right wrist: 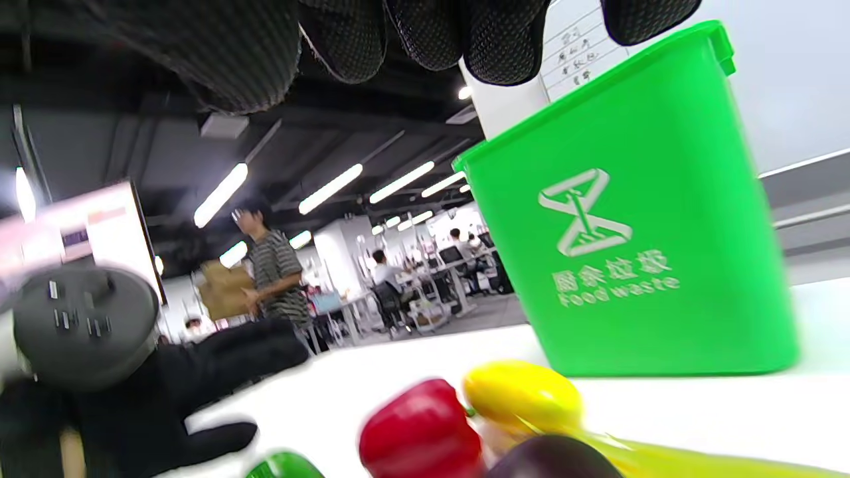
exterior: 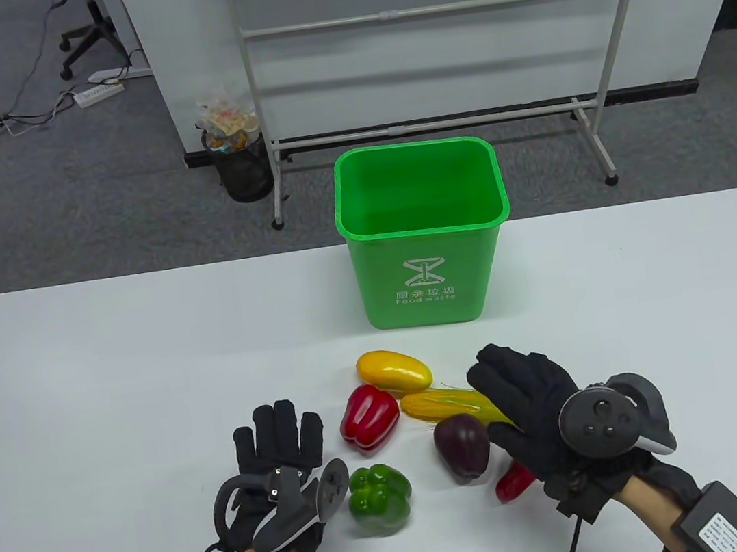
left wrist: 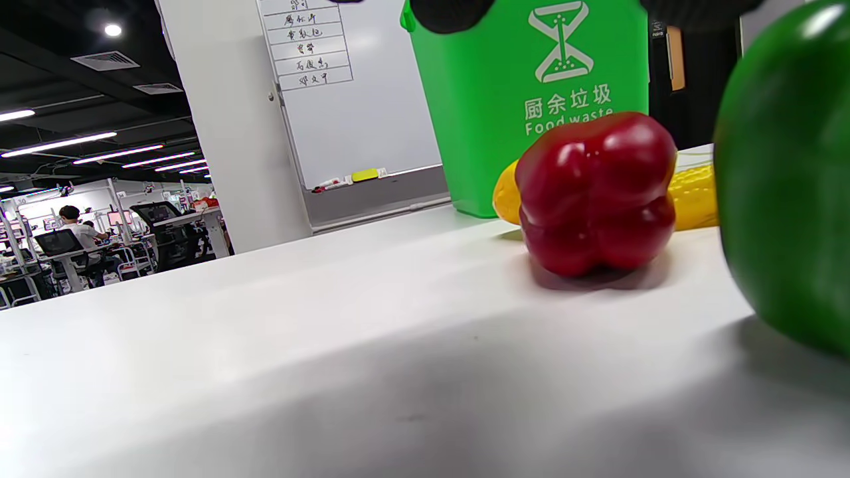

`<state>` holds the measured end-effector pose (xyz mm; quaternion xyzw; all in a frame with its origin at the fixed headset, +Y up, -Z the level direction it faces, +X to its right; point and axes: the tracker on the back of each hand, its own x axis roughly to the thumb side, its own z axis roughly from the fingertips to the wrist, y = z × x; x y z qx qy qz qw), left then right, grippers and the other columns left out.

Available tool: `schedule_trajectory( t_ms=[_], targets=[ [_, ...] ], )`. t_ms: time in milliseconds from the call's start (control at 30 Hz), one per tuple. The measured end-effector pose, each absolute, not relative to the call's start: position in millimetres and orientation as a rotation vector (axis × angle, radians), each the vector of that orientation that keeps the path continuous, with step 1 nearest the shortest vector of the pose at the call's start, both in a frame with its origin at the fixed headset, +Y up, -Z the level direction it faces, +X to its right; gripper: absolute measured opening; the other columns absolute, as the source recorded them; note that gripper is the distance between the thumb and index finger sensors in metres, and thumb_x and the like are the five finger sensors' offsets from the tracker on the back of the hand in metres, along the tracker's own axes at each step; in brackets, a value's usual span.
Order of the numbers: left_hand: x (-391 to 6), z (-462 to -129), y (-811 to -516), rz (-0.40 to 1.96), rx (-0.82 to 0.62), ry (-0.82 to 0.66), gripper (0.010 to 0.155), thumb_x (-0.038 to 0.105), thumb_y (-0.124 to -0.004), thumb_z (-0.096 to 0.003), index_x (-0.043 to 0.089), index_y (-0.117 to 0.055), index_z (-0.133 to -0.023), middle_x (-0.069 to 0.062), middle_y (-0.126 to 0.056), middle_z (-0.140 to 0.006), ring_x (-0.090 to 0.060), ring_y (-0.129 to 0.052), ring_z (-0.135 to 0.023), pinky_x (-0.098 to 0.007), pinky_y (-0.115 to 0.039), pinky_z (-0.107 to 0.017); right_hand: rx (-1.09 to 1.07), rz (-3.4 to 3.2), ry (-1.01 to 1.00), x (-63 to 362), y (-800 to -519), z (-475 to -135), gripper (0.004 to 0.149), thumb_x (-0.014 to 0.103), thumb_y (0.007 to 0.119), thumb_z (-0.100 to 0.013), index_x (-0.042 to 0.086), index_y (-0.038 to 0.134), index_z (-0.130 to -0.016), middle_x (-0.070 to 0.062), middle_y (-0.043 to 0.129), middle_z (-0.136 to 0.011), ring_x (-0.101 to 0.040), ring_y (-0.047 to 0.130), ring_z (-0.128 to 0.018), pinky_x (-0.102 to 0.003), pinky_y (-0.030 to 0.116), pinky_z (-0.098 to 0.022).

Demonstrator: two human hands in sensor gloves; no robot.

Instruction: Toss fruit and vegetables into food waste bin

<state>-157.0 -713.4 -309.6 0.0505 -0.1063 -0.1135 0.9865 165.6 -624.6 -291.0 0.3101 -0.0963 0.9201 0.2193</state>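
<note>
From the table view, a green food waste bin [exterior: 425,240] stands upright on the white table [exterior: 83,401], its rim squarish with rounded corners, its front printed with a white hourglass-like emblem and the words "Food waste"; its visible inside holds nothing. In front of the bin lies the produce, all glossy: a yellow mango [exterior: 393,370] nearest the bin, a red bell pepper [exterior: 369,418] just left of and below it, an ear of corn [exterior: 453,405] touching the mango's lower right, a dark purple eggplant [exterior: 462,447] nearer the viewer, a green bell pepper [exterior: 380,499] farthest from the bin on the left, and a red chili [exterior: 513,482] partly hidden under the right hand [exterior: 534,410]. That hand hovers over the corn with fingers spread wide, gripping nothing; the left hand [exterior: 280,469] lies flat on the table left of the green pepper, fingers straight and together, holding nothing.

In the left wrist view, the red bell pepper [left wrist: 597,192] sits lobed and shiny before the bin [left wrist: 531,99]; the green bell pepper [left wrist: 790,179] fills the right edge.

In the right wrist view, the bin [right wrist: 637,226] tilts with the camera; gloved fingertips [right wrist: 425,33] hang loose above the blurred mango [right wrist: 521,395] and red pepper [right wrist: 418,431].
</note>
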Motion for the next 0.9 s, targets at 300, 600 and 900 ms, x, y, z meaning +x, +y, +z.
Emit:
schedule_trajectory(
  t_ms=[300, 600, 900],
  targets=[
    [-157, -310, -714, -0.227, 0.099, -0.212, 0.085, 0.064, -0.059, -0.0391, 0.019, -0.038, -0.108, -0.023, -0.022, -0.115, -0.056, -0.030, -0.105, -0.073, -0.035, -0.071, 0.925, 2.915, 0.060, 179, -706, -297, 0.071, 0.035, 0.085, -0.041, 0.021, 0.055, -0.105, -0.008, 0.047, -0.112, -0.038, 0.059, -0.104, -0.069, 0.045, -0.074],
    [-156, -310, -716, -0.233, 0.095, -0.218, 0.085, 0.064, -0.059, -0.0391, 0.019, -0.038, -0.108, -0.023, -0.021, -0.115, -0.056, -0.030, -0.105, -0.073, -0.035, -0.071, 0.953, 3.251, 0.214, 174, -767, -309, 0.081, 0.030, 0.090, -0.038, 0.024, 0.046, -0.105, -0.006, 0.049, -0.109, -0.035, 0.058, -0.103, -0.067, 0.044, -0.075],
    [-158, -310, -716, -0.234, 0.090, -0.213, 0.085, 0.064, -0.059, -0.0392, 0.019, -0.038, -0.108, -0.023, -0.021, -0.115, -0.056, -0.030, -0.105, -0.073, -0.035, -0.071, 1.081, 3.221, 0.262, 169, -765, -296, 0.079, 0.031, 0.095, -0.034, 0.029, 0.054, -0.102, -0.008, 0.056, -0.104, -0.039, 0.071, -0.092, -0.063, 0.058, -0.070]
  ],
)
